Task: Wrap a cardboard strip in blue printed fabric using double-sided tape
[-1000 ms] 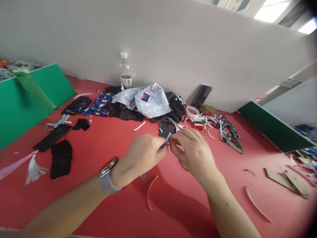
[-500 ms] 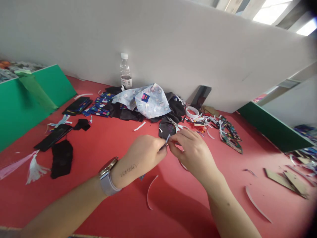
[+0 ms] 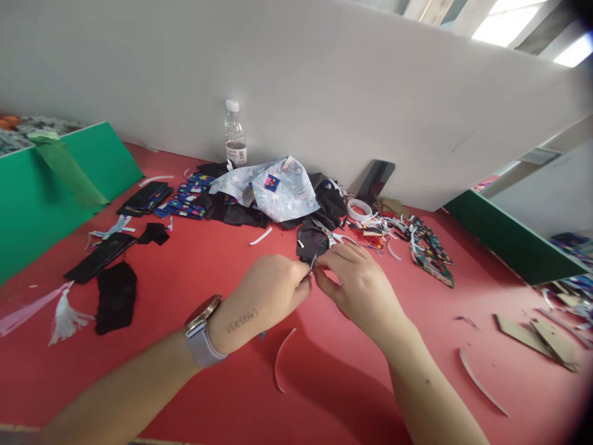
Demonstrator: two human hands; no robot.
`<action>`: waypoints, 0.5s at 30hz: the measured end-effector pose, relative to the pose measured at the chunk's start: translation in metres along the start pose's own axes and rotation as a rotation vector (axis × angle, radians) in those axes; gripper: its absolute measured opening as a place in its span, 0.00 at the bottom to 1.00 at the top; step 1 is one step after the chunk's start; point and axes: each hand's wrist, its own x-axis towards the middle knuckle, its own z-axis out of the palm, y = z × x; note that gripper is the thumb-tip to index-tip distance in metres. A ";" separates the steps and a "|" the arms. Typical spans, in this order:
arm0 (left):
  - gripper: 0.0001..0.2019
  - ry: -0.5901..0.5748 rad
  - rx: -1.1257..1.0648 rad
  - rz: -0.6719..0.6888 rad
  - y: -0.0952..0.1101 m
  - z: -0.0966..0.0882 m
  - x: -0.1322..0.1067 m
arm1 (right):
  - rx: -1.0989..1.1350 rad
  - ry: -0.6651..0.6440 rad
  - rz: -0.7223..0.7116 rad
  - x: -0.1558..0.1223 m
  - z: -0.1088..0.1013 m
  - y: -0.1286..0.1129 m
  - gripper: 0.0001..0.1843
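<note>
My left hand (image 3: 271, 289), with a watch on its wrist, is closed over the red table. A narrow blue-grey strip of fabric (image 3: 314, 262) sticks up from between its thumb and forefinger. My right hand (image 3: 359, 279) pinches at the same strip from the right, fingertips almost meeting those of the left. Most of what the left hand grips is covered by its fingers; a small blue bit (image 3: 263, 335) peeks out below the palm. Just beyond the fingertips lie a black cloth piece (image 3: 311, 240) and white-handled scissors (image 3: 343, 238).
Light blue printed cloth (image 3: 287, 191) tops a dark fabric heap, with a plastic bottle (image 3: 235, 133) behind. A phone (image 3: 377, 179) leans on the grey partition near a tape roll (image 3: 360, 210). Black pieces (image 3: 115, 296) and tassels (image 3: 67, 318) lie left, cardboard strips (image 3: 528, 337) right. Green boards (image 3: 41, 204) flank the table.
Both hands stay almost in place. The fingertips have shifted slightly and the strip between them now shows at a slightly different angle. Less of the blue bit under the left palm shows.
</note>
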 end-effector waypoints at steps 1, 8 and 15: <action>0.14 -0.001 0.001 0.000 0.000 0.000 0.000 | 0.001 0.001 -0.001 0.000 0.000 0.000 0.07; 0.15 0.010 -0.006 -0.014 0.002 -0.001 0.000 | 0.043 0.038 0.002 0.000 0.001 -0.001 0.07; 0.15 -0.002 -0.031 -0.039 0.002 -0.004 0.002 | 0.087 0.041 0.010 0.000 0.001 -0.001 0.07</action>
